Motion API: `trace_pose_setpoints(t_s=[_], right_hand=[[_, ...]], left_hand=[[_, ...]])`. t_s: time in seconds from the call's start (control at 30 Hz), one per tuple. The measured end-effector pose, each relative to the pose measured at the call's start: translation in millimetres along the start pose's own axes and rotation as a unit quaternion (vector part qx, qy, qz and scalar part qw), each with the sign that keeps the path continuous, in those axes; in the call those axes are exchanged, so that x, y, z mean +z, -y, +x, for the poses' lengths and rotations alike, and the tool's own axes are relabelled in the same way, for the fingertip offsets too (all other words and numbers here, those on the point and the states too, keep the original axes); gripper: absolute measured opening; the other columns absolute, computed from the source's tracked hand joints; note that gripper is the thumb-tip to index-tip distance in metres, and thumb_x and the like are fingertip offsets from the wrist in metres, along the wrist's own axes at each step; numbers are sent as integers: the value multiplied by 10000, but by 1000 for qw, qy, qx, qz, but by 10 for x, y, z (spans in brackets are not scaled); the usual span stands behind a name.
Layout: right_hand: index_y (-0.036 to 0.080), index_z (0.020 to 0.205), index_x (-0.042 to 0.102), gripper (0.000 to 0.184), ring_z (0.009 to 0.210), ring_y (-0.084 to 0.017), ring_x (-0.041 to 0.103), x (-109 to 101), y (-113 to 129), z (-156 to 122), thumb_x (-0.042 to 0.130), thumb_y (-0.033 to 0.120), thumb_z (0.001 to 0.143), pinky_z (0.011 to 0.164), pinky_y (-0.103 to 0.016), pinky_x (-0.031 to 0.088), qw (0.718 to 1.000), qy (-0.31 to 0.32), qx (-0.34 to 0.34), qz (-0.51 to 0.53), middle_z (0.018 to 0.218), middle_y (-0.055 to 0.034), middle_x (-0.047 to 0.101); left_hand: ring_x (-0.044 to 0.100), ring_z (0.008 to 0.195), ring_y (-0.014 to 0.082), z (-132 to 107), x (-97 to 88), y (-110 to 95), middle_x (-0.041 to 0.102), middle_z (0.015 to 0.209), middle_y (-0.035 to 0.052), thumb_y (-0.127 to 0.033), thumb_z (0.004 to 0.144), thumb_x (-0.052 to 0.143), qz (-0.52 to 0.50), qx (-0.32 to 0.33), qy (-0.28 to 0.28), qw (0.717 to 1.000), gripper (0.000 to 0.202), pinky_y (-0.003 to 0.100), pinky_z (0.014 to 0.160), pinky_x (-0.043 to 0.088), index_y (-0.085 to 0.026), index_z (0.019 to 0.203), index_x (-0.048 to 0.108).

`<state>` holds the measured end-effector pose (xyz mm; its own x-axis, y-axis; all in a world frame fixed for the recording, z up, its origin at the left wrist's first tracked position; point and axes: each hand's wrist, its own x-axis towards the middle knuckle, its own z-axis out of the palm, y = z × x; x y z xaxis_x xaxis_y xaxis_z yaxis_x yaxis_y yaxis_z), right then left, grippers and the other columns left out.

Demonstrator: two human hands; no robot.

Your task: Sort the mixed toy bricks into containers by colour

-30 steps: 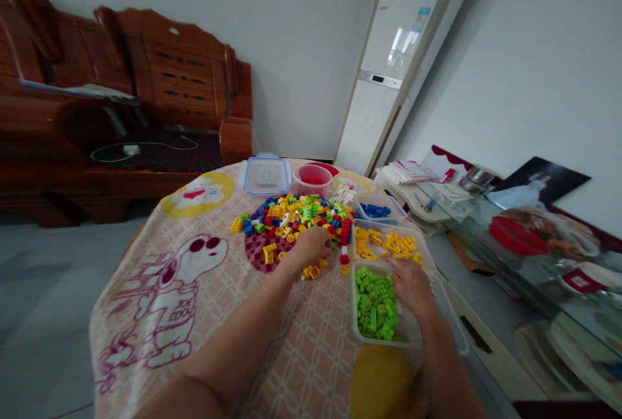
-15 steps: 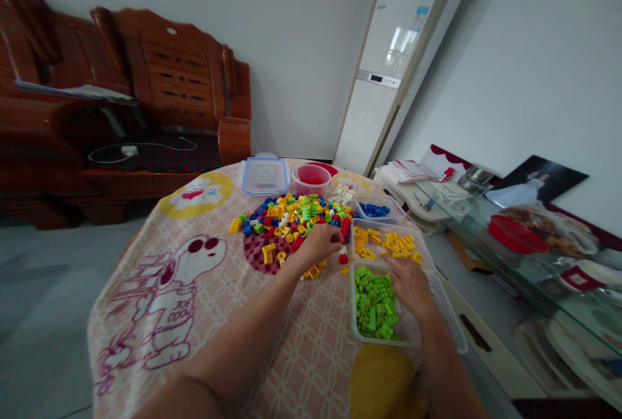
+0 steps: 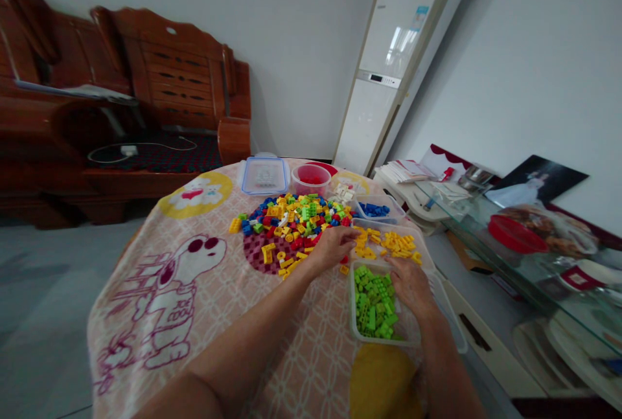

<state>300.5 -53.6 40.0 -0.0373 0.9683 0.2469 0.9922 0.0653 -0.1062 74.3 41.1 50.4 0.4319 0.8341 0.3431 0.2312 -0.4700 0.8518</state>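
On tablecloth (image 3: 214,325), blurred lettering (image 3: 183,309), mixed bricks (image 3: 290,217)

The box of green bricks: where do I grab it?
Probably by the left rim of the green-brick box, coming from the left: that side is straight and faces tablecloth. The yellow-brick box crowds its far side; the right hand reaches over its right.

I see a brown wooden bench (image 3: 170,69), a gray floor (image 3: 48,289), pale walls (image 3: 301,50) and a tall white air conditioner (image 3: 364,121).
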Motion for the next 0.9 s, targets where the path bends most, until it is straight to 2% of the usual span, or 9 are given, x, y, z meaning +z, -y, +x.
trace_pose_setpoints(t_s=[0.07,0.17,0.23,0.3,0.37,0.5,0.57,0.8,0.9], right_hand=[[158,1210,693,453,1124,-224,634,-2,0,1,478,84,818,1032,-344,438,1000,1,2,-1,1214,-110,702],[142,1202,695,442,1116,-234,636,-5,-1,5,482,87,819,1027,-354,443,1000,4,-1,-1,1204,-120,705],[147,1196,697,442,1110,-231,638,-8,1,6,484,81,815,1024,-350,445,1000,3,0,1,1195,-115,709],[158,1189,700,443,1107,-225,640,-10,3,4,485,75,811,1022,-347,446,1000,-1,2,2,1187,-107,713],[157,1184,702,442,1110,-223,640,-11,5,1,486,70,808,1026,-347,444,1000,-2,2,3,1187,-107,713],[170,1186,701,443,1123,-212,635,-7,3,-4,489,68,811,1039,-345,435,1000,-7,0,8,1199,-100,710],[180,1183,703,439,1121,-210,636,-7,2,-2,496,72,812,1038,-343,434,1000,-4,2,4,1196,-94,712],[156,1196,697,445,1120,-217,637,-14,7,6,489,71,812,1036,-337,434,1000,7,7,-1,1206,-105,706],[128,1196,695,435,1120,-227,637,-9,6,3,490,69,817,1036,-346,433,1000,5,7,8,1208,-124,702]], left_hand=[[675,750,127,0,-70,-11,760,870,28,-100,767,579,32,-20,12,999,290,196,706,498,-156,988,759],[628,607,111,-17,-156,-28,707,666,3,-108,757,583,84,-47,90,991,198,180,612,454,-137,836,762],[606,561,105,-35,-170,-31,679,606,-5,-116,762,577,104,-57,154,981,175,179,587,436,-135,757,750],[607,570,107,-47,-162,-28,678,604,-6,-103,768,553,126,-58,185,973,202,183,598,435,-145,740,749],[630,638,122,-46,-162,-21,707,673,5,-92,769,544,168,-49,169,970,228,195,644,448,-156,787,761],[663,843,178,-11,-242,-4,748,885,46,-130,775,579,268,-41,72,960,234,244,773,465,-173,906,768],[661,859,185,3,-279,4,747,901,49,-136,761,594,284,-46,57,956,223,247,779,464,-173,898,766],[624,680,148,-64,-92,31,725,744,31,-135,705,614,245,-16,192,950,163,218,630,426,-160,781,756],[618,677,167,-111,-3,33,717,750,54,-166,690,637,276,-19,204,939,142,239,630,432,-157,778,748]])
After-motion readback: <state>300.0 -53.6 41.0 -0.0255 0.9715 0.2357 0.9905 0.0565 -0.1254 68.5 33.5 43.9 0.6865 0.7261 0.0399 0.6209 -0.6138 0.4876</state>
